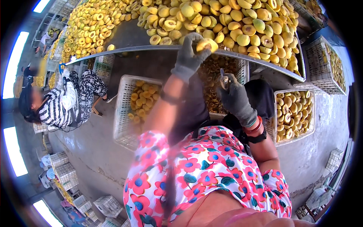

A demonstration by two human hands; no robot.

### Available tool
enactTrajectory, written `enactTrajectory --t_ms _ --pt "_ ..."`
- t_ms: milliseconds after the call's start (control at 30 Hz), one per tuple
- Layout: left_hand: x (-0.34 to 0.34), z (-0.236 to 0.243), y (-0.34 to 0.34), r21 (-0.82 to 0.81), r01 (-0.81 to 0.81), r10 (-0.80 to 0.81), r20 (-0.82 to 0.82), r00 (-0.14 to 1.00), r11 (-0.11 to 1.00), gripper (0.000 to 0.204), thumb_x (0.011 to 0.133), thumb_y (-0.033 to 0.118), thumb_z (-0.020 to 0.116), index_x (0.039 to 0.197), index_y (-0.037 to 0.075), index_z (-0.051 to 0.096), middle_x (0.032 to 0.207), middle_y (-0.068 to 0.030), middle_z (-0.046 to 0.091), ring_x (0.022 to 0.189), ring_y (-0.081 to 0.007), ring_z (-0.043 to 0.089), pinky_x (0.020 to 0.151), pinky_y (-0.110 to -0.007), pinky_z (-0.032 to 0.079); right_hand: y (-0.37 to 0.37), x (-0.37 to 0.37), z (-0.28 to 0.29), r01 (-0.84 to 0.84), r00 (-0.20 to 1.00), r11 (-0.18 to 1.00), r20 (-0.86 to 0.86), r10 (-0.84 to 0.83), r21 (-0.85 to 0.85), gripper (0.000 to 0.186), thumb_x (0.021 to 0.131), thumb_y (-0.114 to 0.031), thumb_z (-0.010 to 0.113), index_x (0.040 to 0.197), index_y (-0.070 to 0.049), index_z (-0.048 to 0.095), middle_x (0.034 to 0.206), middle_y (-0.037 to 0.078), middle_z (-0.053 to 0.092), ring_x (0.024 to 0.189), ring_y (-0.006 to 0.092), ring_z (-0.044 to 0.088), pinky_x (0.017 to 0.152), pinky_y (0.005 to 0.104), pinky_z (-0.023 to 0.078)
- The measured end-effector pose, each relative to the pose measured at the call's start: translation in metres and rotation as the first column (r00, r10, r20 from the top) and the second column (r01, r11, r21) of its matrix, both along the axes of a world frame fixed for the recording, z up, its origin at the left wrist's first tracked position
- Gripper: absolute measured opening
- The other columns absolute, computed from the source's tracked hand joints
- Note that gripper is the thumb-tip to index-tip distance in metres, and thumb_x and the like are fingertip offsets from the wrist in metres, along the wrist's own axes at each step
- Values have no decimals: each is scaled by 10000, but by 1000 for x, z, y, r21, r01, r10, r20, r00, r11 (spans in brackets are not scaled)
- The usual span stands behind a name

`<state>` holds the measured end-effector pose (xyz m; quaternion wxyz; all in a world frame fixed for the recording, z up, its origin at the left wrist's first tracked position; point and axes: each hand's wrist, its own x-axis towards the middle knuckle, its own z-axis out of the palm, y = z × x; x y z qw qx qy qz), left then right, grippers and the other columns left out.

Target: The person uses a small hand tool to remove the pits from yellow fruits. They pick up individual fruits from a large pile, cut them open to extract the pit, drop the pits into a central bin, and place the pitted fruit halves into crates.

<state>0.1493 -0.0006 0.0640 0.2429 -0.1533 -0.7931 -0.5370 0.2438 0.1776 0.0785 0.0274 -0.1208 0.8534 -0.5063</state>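
Observation:
My left hand (187,58), in a dark grey glove, is raised at the table's near edge with thumb and fingers closed on a yellow peach half (207,45). The cut side of the fruit shows a brownish hollow. Lower and to the right, my gloved right hand (237,99) is closed round a small metal tool (225,81) with a short, shiny end; its exact kind is too small to make out. Beyond my hands, a heap of yellow peach halves (230,22) covers much of the metal table (130,36). The two hands are apart.
A white crate (120,109) of peach halves stands left of my legs, another crate (313,128) to the right. Between my knees lies a crate with brownish pieces (217,83). Stacked crates (321,68) stand far right. A person in stripes (56,108) sits at left.

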Motion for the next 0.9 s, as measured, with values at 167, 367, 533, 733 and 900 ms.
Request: enactTrajectory --t_ms 167,367,533,733,900 --pt "60 29 6 169 56 -92 217 972 984 391 755 157 703 1080 43 519 1015 -82 589 932 -160 563 830 -289 455 -2 7 23 -40 947 989 -310 83 141 230 772 -80 599 970 -28 493 694 125 573 608 231 573 573 314 447" --pt "86 36 17 109 98 -117 184 976 989 391 774 184 692 1105 50 532 999 -88 605 921 -171 585 821 -296 464 -1 15 12 -114 960 986 -242 142 124 390 758 -143 583 1119 -50 469 984 154 500 677 339 578 561 389 476" --pt "100 44 26 10 -1 0 153 988 1000 384 785 162 669 1118 54 511 970 -114 603 896 -226 602 806 -316 474 1 18 5 -51 946 989 -323 3 -142 198 790 7 537 980 -34 498 735 -13 530 626 108 508 592 260 447" --pt "98 40 26 -16 -39 38 -43 998 999 417 798 147 640 1162 61 455 1046 -127 574 953 -250 581 829 -330 464 -5 32 15 -2 961 801 220 167 -598 194 806 19 530 985 -47 500 793 -28 515 703 41 479 619 216 439" --pt "104 43 34 109 6 -13 62 998 994 368 821 158 611 1132 51 446 1034 -121 562 926 -213 573 815 -323 462 -12 31 12 -147 973 979 -201 117 -143 156 826 -15 547 971 -54 505 777 -37 522 674 31 468 569 204 415"
